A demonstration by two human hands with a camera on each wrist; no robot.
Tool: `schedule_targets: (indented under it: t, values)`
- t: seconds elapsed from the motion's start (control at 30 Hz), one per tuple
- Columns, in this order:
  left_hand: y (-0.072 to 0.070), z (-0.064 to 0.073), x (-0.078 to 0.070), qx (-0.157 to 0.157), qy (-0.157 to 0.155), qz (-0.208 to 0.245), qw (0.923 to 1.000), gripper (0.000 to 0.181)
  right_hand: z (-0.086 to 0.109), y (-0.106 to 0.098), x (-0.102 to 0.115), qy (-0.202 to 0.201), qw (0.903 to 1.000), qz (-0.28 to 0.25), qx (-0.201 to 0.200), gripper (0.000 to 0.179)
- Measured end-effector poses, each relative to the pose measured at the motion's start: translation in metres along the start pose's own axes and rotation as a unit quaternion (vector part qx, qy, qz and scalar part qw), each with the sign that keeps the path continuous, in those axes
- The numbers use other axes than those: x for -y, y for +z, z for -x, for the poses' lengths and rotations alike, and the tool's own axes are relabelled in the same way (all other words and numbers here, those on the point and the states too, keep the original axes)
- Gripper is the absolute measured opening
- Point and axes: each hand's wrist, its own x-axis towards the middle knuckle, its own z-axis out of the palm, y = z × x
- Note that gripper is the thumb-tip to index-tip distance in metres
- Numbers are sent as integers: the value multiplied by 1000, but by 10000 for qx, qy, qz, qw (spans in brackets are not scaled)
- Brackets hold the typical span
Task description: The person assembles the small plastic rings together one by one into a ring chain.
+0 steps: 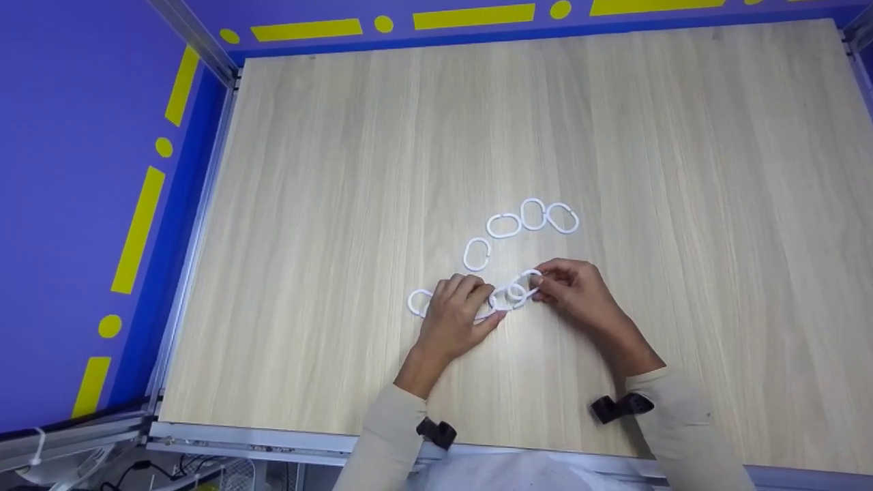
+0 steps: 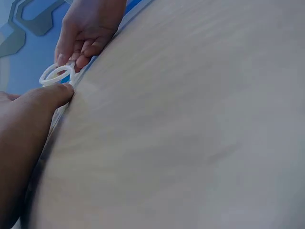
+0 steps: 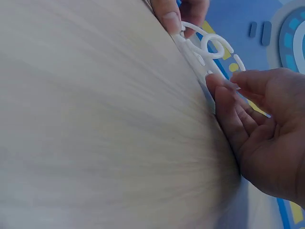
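Note:
My left hand (image 1: 453,315) pinches a white plastic chain link between thumb and fingers, low over the table. One end link (image 1: 410,302) of this short chain pokes out left of the hand, and part of the chain is hidden beneath the fingers. At the other end, my right hand (image 1: 576,292) pinches a white oval link (image 1: 530,272) between thumb and fingertips. Between the hands a round-looking link (image 1: 516,286) overlaps its neighbours. In the right wrist view, the link (image 3: 239,62) at the right fingertips shows a narrow gap in its loop.
Beyond the hands, several loose white links lie in an arc, including a nearest one (image 1: 466,256) and a far-right one (image 1: 577,221). The wooden table (image 1: 327,204) is bordered by blue walls (image 1: 68,170) at the left and back.

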Motion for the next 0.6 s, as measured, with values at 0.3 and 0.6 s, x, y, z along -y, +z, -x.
schedule_targets:
  t: [0.3,0.6]
  values:
    - [-9,0,9,84,-74,-391,9992,45,2,1,1,419,9981,-338,300,22]
    - [-3,-14,-21,-377,-474,-69,9981,59,1,4,1,453,9980,-354,272,22]
